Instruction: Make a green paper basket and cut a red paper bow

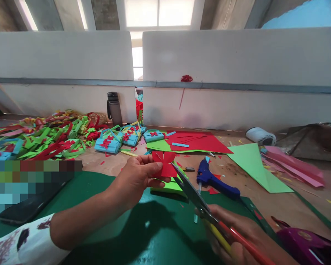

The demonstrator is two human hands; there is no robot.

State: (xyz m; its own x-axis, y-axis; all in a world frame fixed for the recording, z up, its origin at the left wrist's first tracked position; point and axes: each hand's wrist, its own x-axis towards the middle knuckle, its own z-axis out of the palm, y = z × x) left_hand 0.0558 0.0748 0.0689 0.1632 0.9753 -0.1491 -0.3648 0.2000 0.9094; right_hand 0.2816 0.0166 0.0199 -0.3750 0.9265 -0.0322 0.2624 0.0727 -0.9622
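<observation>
Pinched between the fingers of my left hand (135, 178) is a small red paper piece (169, 170) with rounded petal shapes cut along its upper side. My right hand (234, 235) grips a pair of scissors (194, 195) by red and yellow handles. The blades are parted, and their tips reach the right edge of the red paper. Under the left hand lies a folded lime-green paper piece (169, 186) on the green cutting mat (110, 224). A blue glue gun (216, 180) rests just beyond the right hand.
Blue paper bags with red flowers (108, 141) stand behind, beside a heap of paper strips (52, 132) and a dark bottle (115, 110). Red sheets (201, 141), a pale green sheet (260, 165) and pink paper (295, 165) lie right. A phone (30, 206) is left, a purple tool (303, 239) lower right.
</observation>
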